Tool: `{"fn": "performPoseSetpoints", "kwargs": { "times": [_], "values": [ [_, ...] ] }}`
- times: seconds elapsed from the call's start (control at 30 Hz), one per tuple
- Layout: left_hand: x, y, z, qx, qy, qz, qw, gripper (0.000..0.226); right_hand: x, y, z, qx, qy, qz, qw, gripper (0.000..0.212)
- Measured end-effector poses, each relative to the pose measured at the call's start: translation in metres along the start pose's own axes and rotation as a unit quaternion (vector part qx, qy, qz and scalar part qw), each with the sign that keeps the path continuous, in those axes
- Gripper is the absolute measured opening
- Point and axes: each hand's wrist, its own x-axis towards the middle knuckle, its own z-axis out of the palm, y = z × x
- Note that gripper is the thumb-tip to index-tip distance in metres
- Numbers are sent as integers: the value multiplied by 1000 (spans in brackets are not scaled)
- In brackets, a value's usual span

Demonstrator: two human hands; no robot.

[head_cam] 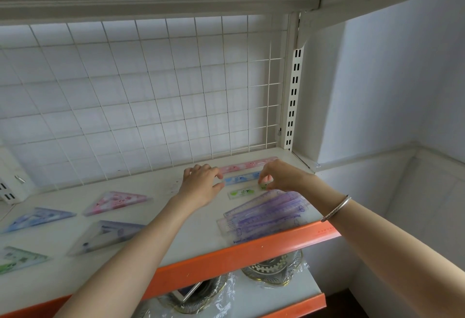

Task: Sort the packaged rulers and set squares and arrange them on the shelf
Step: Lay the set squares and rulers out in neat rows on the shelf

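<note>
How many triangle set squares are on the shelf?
4: pink plastic set square farthest right, blue one left of it, purple one in front, green one far left; more may lie off-frame.

Left hand (201, 184), right hand (281, 175) pinch blue ruler (241, 179) ends

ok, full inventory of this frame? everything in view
set squares: 4, pink, blue, purple, green, shelf left
pink ruler: 1, pink, back right by grid
blue ruler: 1, blue, in front
green ruler: 1, green, next forward
purple rulers: pile, count unclear, purple, front right
shelf: 1, white, orange edge
wire grid: 1, white, behind
glass dishes: 2+, clear, lower shelf
bracelet: 1, silver, right wrist
left hand: 1, pinches blue ruler's left end
right hand: 1, pinches its right end
</note>
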Motion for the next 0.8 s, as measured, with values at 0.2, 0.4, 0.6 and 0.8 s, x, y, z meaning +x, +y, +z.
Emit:
{"fn": "performPoseSetpoints", "kwargs": {
  "times": [0.2, 0.4, 0.6, 0.8],
  "values": [
    [-6, 4, 1, -7, 4, 19, 1000, 28, -10, -5, -5, 43, 22, -27, 998, 25],
    [-12, 26, -2, -78, -3, 85, 993, 20, -27, -13, -10, 114, -40, -37, 992, 21],
    [-21, 52, -3, -125, -107, 125, 978, 42, -45, -10, -12, 107, -97, -20, 989, 41],
    [-26, 62, -7, -78, -184, 111, 974, 73, -54, -9, -6, 65, -91, -3, 994, 53]
  ]
}}
